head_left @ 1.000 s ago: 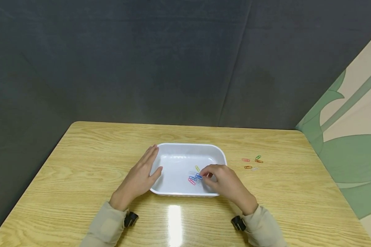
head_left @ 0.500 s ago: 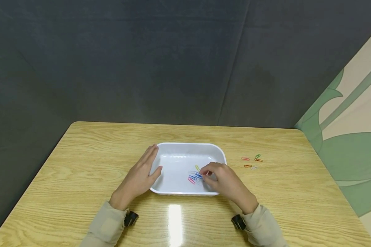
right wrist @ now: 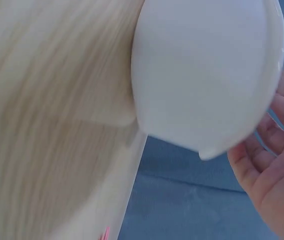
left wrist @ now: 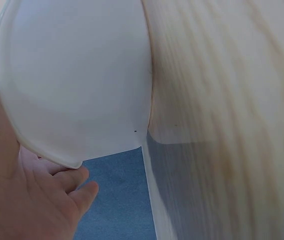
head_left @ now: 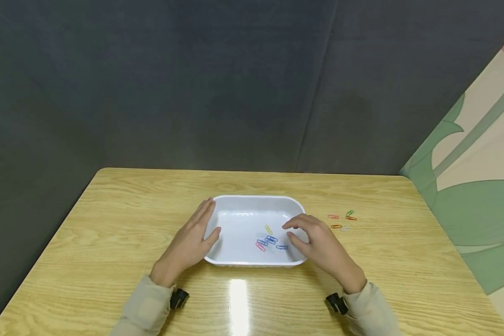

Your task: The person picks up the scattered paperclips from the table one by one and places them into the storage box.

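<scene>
Dark grey fabric walls back a pale wooden worktop (head_left: 109,242) that fills the lower half of the head view. At its centre sits a white plastic tray (head_left: 252,205), and a small cluster of coloured paper clips (head_left: 269,240) lies on the tray floor, right of middle. The left hand (head_left: 191,242) rests flat against the tray's left wall, fingers straight. The right hand (head_left: 319,245) hovers over the tray's right rim, fingers loosely curved and holding nothing. 5 more loose clips (head_left: 342,220) lie on the worktop to the right, well apart from the tray. Such clips are likely light, stiff and slippery; a fingertip pinch across 1 wire loop seems best.
</scene>
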The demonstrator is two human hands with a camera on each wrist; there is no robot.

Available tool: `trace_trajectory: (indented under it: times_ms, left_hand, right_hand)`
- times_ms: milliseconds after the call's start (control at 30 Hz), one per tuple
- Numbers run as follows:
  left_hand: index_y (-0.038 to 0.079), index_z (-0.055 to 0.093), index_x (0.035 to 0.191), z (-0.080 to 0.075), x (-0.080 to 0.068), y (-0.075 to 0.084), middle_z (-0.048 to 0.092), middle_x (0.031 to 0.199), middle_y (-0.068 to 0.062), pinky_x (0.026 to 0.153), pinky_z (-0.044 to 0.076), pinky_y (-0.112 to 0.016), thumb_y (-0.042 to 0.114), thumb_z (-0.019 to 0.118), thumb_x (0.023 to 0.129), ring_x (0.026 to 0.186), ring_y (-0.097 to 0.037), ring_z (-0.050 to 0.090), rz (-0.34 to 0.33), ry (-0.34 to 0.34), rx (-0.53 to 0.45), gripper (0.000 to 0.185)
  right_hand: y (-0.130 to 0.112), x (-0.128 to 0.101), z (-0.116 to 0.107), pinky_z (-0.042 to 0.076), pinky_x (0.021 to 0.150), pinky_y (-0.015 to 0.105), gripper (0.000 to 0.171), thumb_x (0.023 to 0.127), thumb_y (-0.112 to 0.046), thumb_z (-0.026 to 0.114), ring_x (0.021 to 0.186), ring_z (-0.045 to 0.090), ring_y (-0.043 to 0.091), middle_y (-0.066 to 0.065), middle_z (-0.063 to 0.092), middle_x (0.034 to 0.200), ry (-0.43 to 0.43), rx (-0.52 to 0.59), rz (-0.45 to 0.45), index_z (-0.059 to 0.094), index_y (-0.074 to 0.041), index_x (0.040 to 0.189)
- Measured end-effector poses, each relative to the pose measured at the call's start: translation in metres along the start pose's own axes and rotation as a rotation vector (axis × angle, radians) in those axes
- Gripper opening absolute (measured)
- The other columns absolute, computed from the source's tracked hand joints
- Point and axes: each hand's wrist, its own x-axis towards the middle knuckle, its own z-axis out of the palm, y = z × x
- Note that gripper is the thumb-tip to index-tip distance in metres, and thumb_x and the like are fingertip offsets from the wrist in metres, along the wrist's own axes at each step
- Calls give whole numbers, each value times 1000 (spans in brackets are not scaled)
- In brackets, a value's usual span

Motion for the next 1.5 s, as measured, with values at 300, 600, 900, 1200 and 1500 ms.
trace_trajectory:
  times_ms: [300, 600, 900, 1200, 1500]
  left_hand:
    - [3, 19, 158, -1, -2, -1, 16, 167, -12, 123, 23, -52, 31, 50, 103, 154, -33, 15, -11, -3, -6, 70]
    - [3, 20, 158, -1, -3, -1, 17, 166, -14, 123, 24, -52, 31, 51, 103, 154, -33, 16, -6, 6, -4, 69]
    - [3, 21, 158, -1, -2, 0, 18, 166, -14, 123, 24, -52, 30, 51, 102, 154, -33, 17, -4, 6, -11, 69]
    - [2, 21, 158, -1, -2, 1, 18, 166, -14, 123, 24, -52, 31, 51, 102, 154, -34, 17, 0, 6, -2, 69]
    - [2, 21, 158, 0, -1, 1, 18, 166, -14, 123, 24, -52, 31, 51, 102, 154, -34, 18, -2, 6, -2, 69]
  right_hand:
    - [16, -8, -20, 56, 74, 35, 18, 85, -3, 74, 91, 66, 14, 0, 72, 102, 36, -64, 6, 74, -8, 102]
    - [38, -17, -34, 57, 70, 40, 20, 85, -3, 75, 86, 67, 17, 1, 72, 99, 72, -114, -1, 73, -8, 104]
    - [52, -23, -44, 59, 70, 40, 21, 83, 0, 75, 83, 69, 19, 3, 73, 97, 85, -145, -1, 73, -8, 102]
    - [66, -28, -48, 56, 68, 34, 25, 80, 4, 77, 79, 67, 14, 1, 74, 96, 107, -163, -18, 74, -8, 101]
    - [86, -34, -55, 56, 66, 35, 21, 82, 2, 75, 79, 68, 18, 3, 74, 96, 71, -208, 21, 75, -5, 102]
